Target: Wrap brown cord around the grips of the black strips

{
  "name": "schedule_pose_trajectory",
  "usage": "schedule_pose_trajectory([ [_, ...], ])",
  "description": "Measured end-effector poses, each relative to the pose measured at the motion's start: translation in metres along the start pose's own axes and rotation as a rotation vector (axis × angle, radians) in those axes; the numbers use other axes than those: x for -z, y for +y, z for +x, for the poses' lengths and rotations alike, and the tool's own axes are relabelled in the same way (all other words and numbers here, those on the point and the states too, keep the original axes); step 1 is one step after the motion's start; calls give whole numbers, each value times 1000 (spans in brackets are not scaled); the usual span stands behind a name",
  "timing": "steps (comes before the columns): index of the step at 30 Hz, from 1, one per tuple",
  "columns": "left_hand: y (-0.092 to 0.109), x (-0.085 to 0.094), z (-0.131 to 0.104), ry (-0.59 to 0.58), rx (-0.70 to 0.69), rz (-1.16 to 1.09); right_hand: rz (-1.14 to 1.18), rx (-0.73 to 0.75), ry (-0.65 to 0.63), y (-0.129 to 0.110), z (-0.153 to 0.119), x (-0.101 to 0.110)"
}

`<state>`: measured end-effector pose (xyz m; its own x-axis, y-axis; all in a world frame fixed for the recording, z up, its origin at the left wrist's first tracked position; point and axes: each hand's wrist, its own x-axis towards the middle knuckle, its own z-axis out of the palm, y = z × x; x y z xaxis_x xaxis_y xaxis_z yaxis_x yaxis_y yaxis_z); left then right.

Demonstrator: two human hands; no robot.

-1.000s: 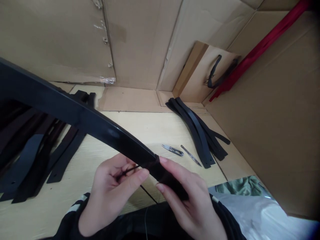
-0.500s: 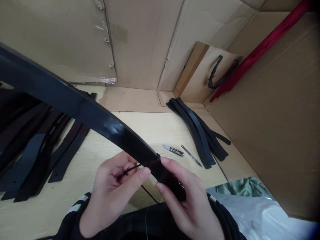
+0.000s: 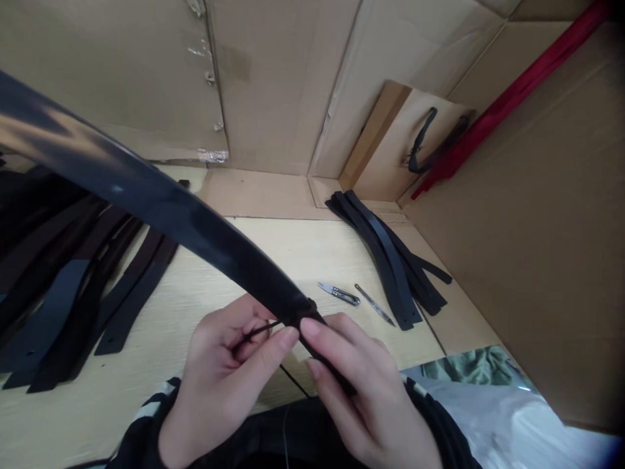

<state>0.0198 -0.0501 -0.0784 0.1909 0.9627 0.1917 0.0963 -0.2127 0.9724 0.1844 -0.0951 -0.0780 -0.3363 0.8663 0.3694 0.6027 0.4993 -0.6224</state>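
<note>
A long, glossy black curved strip [image 3: 195,225] slants from the upper left down to my hands. My left hand [image 3: 229,371] is closed, pinching a thin dark cord [image 3: 258,330] beside the strip's underside; the cord's loose part hangs below. My right hand [image 3: 361,384] grips the strip near its lower end, with the index finger pressed on its face. Just above that fingertip, a small dark knot or wrap [image 3: 311,305] shows on the strip's edge. The strip's lower tip is hidden by my right hand.
Thread snips [image 3: 338,294] and a thin pointed metal tool [image 3: 374,305] lie on the pale tabletop [image 3: 273,238]. Several black strips [image 3: 385,254] rest at the right, more [image 3: 73,280] at the left. Cardboard walls [image 3: 273,85] enclose the back and right. A paper bag [image 3: 390,150] leans in the corner.
My right index finger has moved left onto the strip's face near the knot. The strip has rolled a little and its far end now catches more light. My left hand has barely moved.
</note>
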Motion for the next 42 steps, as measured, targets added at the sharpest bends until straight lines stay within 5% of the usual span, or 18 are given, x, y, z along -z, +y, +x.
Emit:
schedule_pose_trajectory([
  [19, 2, -4, -6, 9, 14, 43, -267, -23, -12, 1, 3, -8],
  [25, 1, -2, -7, 29, -18, 59, 24, -69, 30, 3, -2, 1],
  [27, 1, 0, -6, 28, -35, 60, 217, -186, -60, 7, -2, 10],
  [30, 1, 4, -4, 20, -60, 12, 654, -297, -461, 16, 0, 19],
  [32, 1, 6, -2, 15, -72, -14, 953, -365, -618, 22, 0, 19],
  [36, -3, 9, 0, 25, -22, -28, 1019, -354, -460, 26, -1, 12],
  [42, -13, 8, 5, 41, 93, -7, 524, -206, -248, 18, 1, 13],
])
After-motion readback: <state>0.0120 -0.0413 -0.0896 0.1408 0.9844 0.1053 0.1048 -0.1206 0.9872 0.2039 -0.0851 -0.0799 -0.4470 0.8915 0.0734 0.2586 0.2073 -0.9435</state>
